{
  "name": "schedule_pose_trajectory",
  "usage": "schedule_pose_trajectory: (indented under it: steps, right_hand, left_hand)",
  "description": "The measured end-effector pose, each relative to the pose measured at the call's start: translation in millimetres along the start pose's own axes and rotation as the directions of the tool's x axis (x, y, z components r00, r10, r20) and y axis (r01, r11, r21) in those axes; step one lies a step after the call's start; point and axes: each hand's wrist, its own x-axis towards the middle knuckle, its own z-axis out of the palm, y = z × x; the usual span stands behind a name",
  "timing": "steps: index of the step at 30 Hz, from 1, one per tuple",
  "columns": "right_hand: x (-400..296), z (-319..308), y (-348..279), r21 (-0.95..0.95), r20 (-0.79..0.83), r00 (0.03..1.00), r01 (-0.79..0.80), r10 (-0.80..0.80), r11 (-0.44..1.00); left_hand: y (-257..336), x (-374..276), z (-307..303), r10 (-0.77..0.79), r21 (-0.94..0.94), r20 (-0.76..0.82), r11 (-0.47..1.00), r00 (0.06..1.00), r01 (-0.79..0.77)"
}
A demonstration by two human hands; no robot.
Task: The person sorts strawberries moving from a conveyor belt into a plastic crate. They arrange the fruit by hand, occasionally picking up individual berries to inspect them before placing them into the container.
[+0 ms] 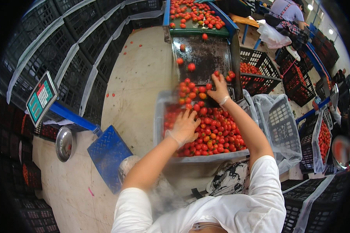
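Small red tomatoes (218, 132) fill a crate lined with translucent film (207, 158) in front of me. A dark metal chute (205, 54) slopes down to it from a green conveyor belt (192, 31), with several tomatoes scattered on it. My left hand (183, 126), in a clear thin glove, rests over the tomatoes at the crate's left side, fingers spread. My right hand (220, 88), gloved too, reaches over the lower chute, its fingertips at a tomato; whether it grips that one cannot be told. A cluster of tomatoes (189, 91) lies between the hands at the chute's lower end.
Film-lined black crates (46, 52) are stacked at left. A digital scale display (42, 99), a blue scale platform (109, 158) and a steel bowl (65, 144) stand nearer. At right are a lined crate (280, 125), crates of tomatoes (259, 71) and a seated person (287, 17).
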Motion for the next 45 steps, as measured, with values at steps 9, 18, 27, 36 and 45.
schedule_pose_trajectory:
  steps: [9,18,27,36,45]
  right_hand:
    - [-15.3,28.1,-50.2,0.133,0.198,0.889,0.393,-0.413,0.91]
    - [-23.1,27.5,-74.1,0.163,0.556,0.75,0.326,-0.36,0.931]
    - [-41.0,-1.8,-66.7,-0.15,0.533,0.807,0.387,-0.256,0.91]
    - [-37.1,-16.5,-30.9,-0.426,0.457,0.821,0.54,-0.342,0.726]
    - [-35.5,-11.8,-30.9,-0.537,0.483,0.813,0.569,-0.326,0.623]
  left_hand:
    - [-2.5,6.3,0.0,-0.024,-0.194,0.127,0.98,0.992,0.049]
    - [-13.8,5.4,-6.3,-0.145,-0.273,0.156,0.944,0.977,0.184]
    - [-21.3,3.8,-9.4,-0.151,-0.264,0.141,0.947,0.979,0.184]
    - [-19.4,6.8,-1.5,-0.087,-0.247,0.006,0.965,0.996,0.085]
    - [-15.5,12.5,-3.6,-0.098,-0.234,0.066,0.966,0.993,0.11]
